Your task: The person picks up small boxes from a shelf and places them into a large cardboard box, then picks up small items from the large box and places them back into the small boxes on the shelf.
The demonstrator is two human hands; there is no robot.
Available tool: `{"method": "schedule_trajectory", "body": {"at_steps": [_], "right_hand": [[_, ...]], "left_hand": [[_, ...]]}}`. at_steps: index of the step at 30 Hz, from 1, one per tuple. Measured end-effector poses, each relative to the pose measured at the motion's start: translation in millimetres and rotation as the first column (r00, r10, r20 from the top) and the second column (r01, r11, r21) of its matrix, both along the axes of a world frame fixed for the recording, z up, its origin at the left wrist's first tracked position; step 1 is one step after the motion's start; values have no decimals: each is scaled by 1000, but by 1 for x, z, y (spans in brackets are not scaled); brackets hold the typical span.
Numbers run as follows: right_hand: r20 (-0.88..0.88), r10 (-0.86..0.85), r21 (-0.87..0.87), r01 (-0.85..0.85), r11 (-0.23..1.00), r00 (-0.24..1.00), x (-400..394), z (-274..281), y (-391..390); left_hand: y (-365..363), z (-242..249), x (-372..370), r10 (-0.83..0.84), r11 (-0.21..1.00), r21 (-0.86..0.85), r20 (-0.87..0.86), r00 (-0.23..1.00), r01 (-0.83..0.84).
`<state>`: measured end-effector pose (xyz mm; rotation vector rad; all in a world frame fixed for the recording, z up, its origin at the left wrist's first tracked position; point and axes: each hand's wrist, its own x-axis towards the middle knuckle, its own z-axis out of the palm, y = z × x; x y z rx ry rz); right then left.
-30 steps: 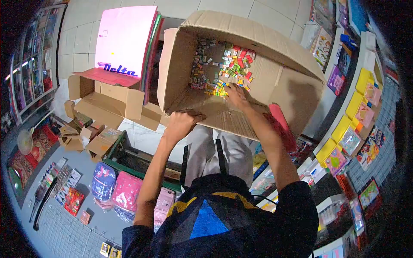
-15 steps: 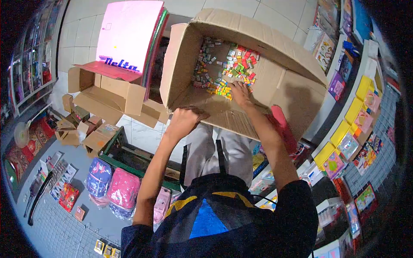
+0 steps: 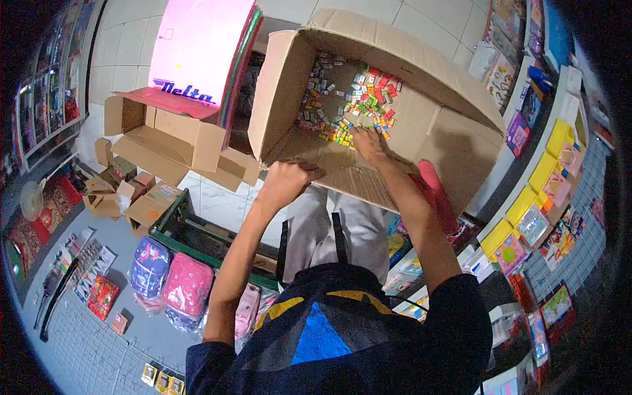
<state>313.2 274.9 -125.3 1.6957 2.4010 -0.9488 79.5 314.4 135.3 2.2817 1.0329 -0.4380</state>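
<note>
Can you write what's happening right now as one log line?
left hand: grips cardboard box edge | right hand: inside box, touching small colourful packets

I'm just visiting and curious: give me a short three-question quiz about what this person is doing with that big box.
1. True or false: the left hand grips the near edge of the large cardboard box.
2. Where is the right hand? A) on the pink backpack B) inside the box, at the small colourful items C) on the pink Delta board
3. Fill in: the smaller open carton lies to the person's ____ of the big box.

Key: 1 true; 2 B; 3 left.
</note>
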Motion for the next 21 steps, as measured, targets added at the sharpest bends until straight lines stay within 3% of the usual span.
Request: {"method": "schedule_trajectory", "body": {"at_steps": [3,6,9,12,15,18,21], "right_hand": [[-41,-181,-124,175,977,983,-9,23,7],[-46,-152,-233,138,963,987,-18,30,20],[-84,-296,-153,281,947,952,-26,23,17],[-212,118,228,-68,971,970,-16,-31,-4],[-136,61,2,-61,998,989,-32,-16,4],[-147,-58,50,66,997,987,-45,-8,4],[75,-3,207,-13,978,997,-59,-15,2]], "left_hand": [[3,3,1,3,1000,-26,1,1000,-3],[2,0,-1,-26,1000,0,32,999,26],[-5,-10,-4,0,998,62,93,996,-6],[4,7,1,-25,1000,-7,-14,1000,25],[5,4,1,-62,998,-31,-84,995,59],[5,4,-1,-34,999,28,18,999,33],[-1,-7,-8,-113,993,2,-93,989,114]]}}
